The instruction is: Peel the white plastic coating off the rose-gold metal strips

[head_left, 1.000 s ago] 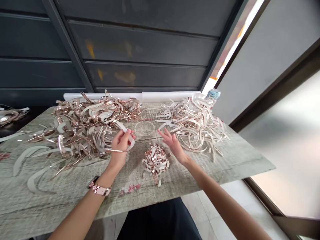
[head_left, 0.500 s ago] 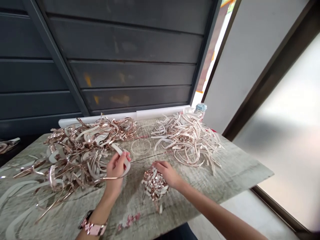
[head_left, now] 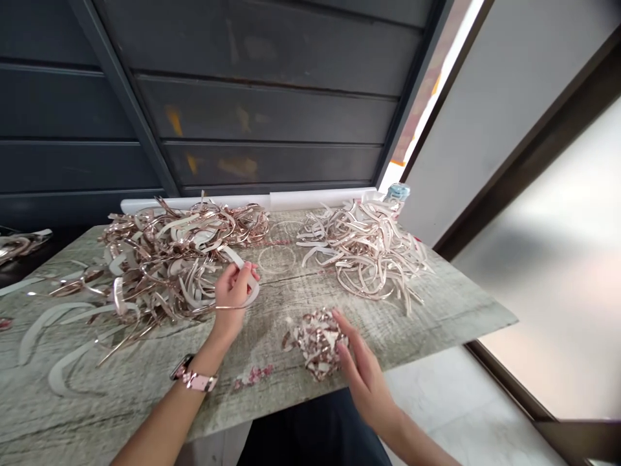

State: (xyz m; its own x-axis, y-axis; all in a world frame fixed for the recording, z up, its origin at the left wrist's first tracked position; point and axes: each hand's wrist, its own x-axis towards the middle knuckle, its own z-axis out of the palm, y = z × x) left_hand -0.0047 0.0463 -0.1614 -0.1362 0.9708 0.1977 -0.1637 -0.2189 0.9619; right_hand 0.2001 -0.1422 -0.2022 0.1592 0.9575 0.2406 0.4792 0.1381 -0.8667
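My left hand (head_left: 235, 288) pinches a curled white ribbon strip (head_left: 253, 289) with a rose-gold side, at the right edge of a tangled heap of rose-gold and white strips (head_left: 165, 259). A crumpled ball of small rose-gold and white strips (head_left: 317, 343) sits near the front edge of the table. Against its right side rests my right hand (head_left: 363, 369), fingers apart and thumb low, touching the ball without being wrapped round it.
A second pile of paler strips (head_left: 371, 246) lies at the back right, with a blue-topped container (head_left: 398, 192) behind it. A white roll (head_left: 310, 199) runs along the back edge of the wood-patterned table (head_left: 451, 323). Loose white strips (head_left: 72, 362) lie at the left.
My right hand has moved from the top of the ball to its right side, and its fingers have spread. The ball has turned and come nearer the front edge. My left hand keeps its strip.
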